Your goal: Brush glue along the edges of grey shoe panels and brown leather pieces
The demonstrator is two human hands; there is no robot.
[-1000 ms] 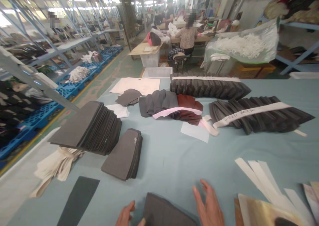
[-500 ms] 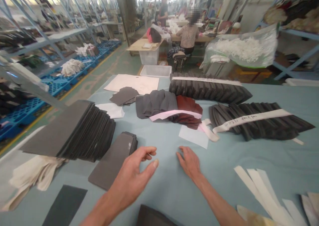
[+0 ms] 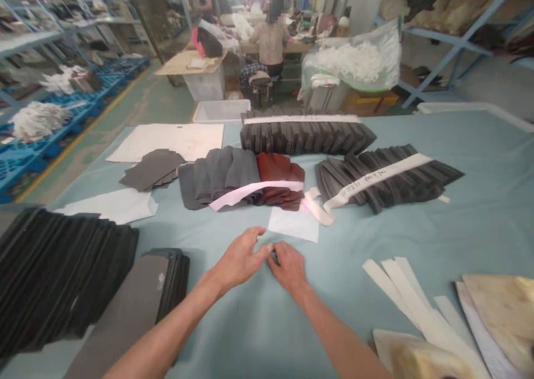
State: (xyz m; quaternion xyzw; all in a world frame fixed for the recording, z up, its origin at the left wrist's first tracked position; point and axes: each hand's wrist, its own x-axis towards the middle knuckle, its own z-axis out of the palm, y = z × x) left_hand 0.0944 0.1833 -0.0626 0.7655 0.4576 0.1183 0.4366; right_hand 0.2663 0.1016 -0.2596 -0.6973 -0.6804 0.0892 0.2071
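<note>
My left hand [image 3: 242,259] is over the blue-green cloth, fingers apart, nothing in it; its thumb tip meets my right hand. My right hand [image 3: 288,265] rests on the cloth with its fingers curled together; what they hold, if anything, is too small to make out. Just beyond the hands lies a white paper [image 3: 293,225]. Behind it are fanned grey pieces [image 3: 225,173] and dark red pieces [image 3: 280,170], crossed by a pink strip [image 3: 254,188]. A stack of dark grey pieces [image 3: 125,306] stands left of my left forearm.
A larger dark stack [image 3: 62,273] fills the left edge. Two strapped dark bundles [image 3: 304,137] [image 3: 387,178] lie at the back and right. White strips [image 3: 413,295] are at the right front. Beyond the table are a plastic bin [image 3: 222,111] and a seated person [image 3: 271,39].
The view has swung right. My hands have come together, the left thumb now meeting the right fingers, and the right fingers have closed up. The dark piece at the bottom edge has left view.
</note>
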